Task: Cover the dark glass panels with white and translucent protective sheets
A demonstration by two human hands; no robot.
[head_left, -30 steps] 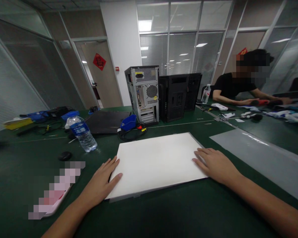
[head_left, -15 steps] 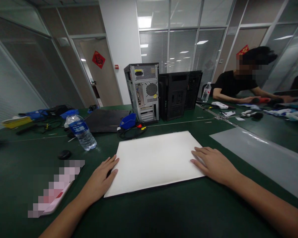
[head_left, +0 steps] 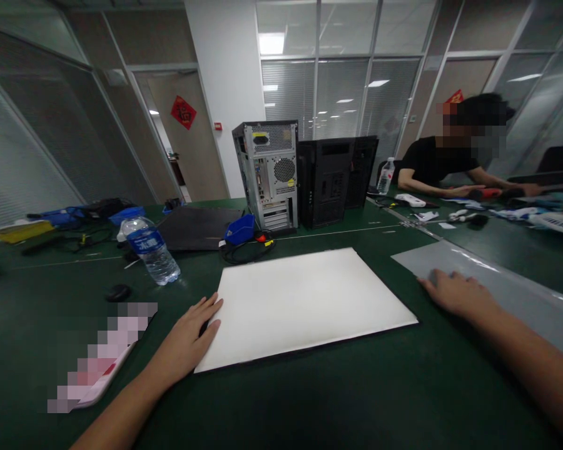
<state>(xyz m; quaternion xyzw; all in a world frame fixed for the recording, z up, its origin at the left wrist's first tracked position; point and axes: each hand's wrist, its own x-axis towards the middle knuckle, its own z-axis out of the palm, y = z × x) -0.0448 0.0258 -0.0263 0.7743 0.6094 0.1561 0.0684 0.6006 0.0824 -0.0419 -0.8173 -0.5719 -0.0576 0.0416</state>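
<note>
- The left hand [head_left: 187, 340] lies flat and open on the green worktop [head_left: 281, 400], its fingertips against the near-left edge of the white panel [head_left: 304, 303]; it grips nothing.
- The right hand [head_left: 455, 292] rests palm-down, fingers spread, on the near end of the grey translucent sheet [head_left: 497, 287]; it presses but does not clasp.
- The white panel lies flat at the centre of the worktop, square to the person, with a thin dark edge showing along its near and right sides.
- The grey translucent sheet lies just to the right of the panel, apart from it and running away to the right.
- Judgement: the step in hand appears to be taking up the sheet while the panel is steadied. The next move would call for a proper hold on the sheet's edge, since a flat palm gives no purchase.
- A water bottle [head_left: 151, 250] stands to the left, beyond the left hand.
- Further back stand a grey computer case [head_left: 268, 175] and a black computer case [head_left: 328, 181], side by side.
- A co-worker [head_left: 438, 165] sits at the far right, arms on the worktop.
</note>
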